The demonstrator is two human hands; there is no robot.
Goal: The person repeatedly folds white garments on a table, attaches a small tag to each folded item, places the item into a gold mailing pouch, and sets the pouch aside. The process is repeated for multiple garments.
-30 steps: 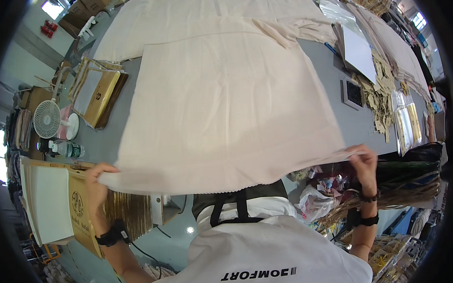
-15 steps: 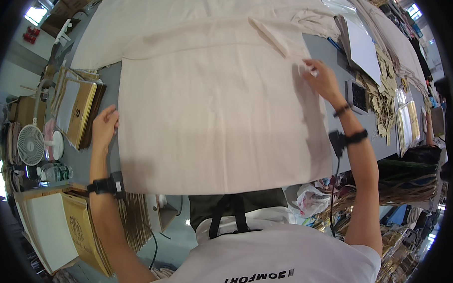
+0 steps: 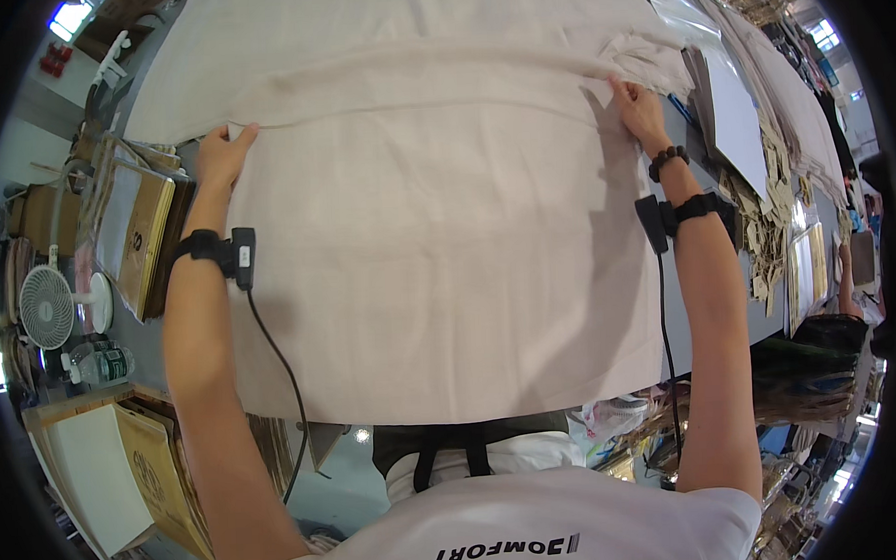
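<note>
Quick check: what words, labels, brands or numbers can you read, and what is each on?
White shirt: bold black letters, upside down; legible, but wording not copied.
Left wrist device: small white tag, too small to read.
Bottle: green label, too small to read.
Gold package at lower left: dark print, too blurred to read.
Pale cloth: no text visible.

A white fan (image 3: pixel 47 307) stands near a clear plastic bottle (image 3: pixel 104 363).

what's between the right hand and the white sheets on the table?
In the head view, a narrow strip of grey table separates the right hand from the white sheets, with a thin blue pen-like item there.
</note>
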